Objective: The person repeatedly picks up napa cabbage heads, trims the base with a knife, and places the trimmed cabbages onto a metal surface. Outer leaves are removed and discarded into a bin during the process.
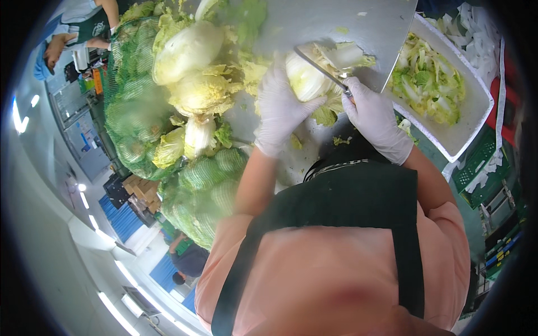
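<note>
In a white glove, my left hand [280, 107] rests against the left side of a napa cabbage head [307, 80] on the metal table [328, 19], its thumb along the cabbage's near side. My right hand [370, 111], gloved too, grips a knife [321, 71] by its handle. The blade lies slantwise over the cabbage; whether it cuts in, I cannot tell. Loose outer leaves [351, 56] spread on the cabbage's right side. More napa cabbages [189, 50] and yellow leaves are heaped left of my left hand.
Green mesh sacks of cabbages [134, 105] line the left. A white foam box [460, 143] of leaf trimmings stands at right, near green plastic crates [473, 170]. A co-worker in a blue cap [40, 63] is at upper left; another person [189, 260] is farther back.
</note>
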`<state>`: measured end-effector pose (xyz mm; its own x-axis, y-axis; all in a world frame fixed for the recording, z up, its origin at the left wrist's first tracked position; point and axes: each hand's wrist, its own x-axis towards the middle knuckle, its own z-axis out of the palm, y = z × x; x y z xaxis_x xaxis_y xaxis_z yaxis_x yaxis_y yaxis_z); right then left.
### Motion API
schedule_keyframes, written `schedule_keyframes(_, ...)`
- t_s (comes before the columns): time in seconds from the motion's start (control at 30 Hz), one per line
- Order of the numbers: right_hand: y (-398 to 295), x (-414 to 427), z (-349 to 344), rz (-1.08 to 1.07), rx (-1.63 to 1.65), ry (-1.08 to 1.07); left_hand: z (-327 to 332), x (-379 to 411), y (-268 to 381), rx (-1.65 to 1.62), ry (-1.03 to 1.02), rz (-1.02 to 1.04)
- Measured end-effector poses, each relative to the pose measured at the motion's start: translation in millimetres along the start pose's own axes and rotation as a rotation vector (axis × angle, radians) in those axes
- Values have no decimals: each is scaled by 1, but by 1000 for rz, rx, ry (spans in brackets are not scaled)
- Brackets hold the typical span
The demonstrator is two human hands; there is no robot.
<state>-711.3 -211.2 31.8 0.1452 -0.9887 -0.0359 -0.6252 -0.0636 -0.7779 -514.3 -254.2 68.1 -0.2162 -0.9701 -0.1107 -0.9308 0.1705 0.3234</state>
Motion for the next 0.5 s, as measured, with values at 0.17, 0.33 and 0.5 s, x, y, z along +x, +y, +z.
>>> schedule_keyframes(0.17, 17, 10, 15, 109, -82, -131, -6, 4, 6, -9, -56, -34)
schedule_keyframes(0.33, 1, 28, 7, 177, -197, -260, 4, 3, 3, -48, -45, -92)
schedule_keyframes(0.5, 21, 48, 25, 88, -364, -320, 7, -3, 13, -66, 25, -152)
